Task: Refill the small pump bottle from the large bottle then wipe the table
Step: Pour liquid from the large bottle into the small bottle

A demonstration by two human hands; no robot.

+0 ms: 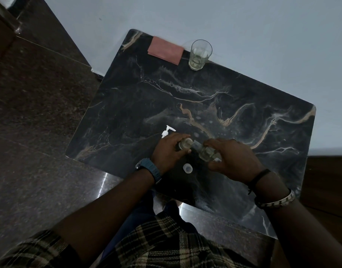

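My left hand [167, 149] grips the small clear bottle [184, 144] upright on the dark marble table [185, 97], its pump removed. My right hand [233, 158] holds the large clear bottle [207, 152] tilted leftward, its neck meeting the small bottle's mouth. The white pump head [167, 130] lies on the table just behind my left hand. A small white cap [187, 168] sits on the table between my wrists. A folded pink cloth [165, 50] lies at the table's far edge.
A drinking glass [200, 55] with a little liquid stands at the far edge beside the cloth. Small droplets [203, 122] spot the marble beyond my hands. The table stands against a pale wall, with dark stone floor on the left.
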